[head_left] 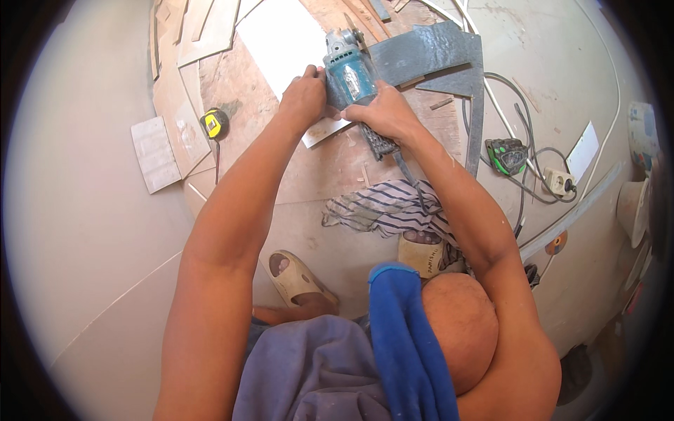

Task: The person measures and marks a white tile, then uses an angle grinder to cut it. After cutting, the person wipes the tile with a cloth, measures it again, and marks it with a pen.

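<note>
A teal angle grinder lies over the edge of a white tile on a wooden board. My right hand grips the grinder's body and black handle. My left hand holds the grinder's left side and presses near the tile's lower corner. The grinder's cord runs down past a striped cloth. A large grey metal square lies just right of the grinder.
A yellow tape measure and a small tile offcut lie to the left. A green tool, cables and a white socket lie on the right. My feet in beige sandals are below the board.
</note>
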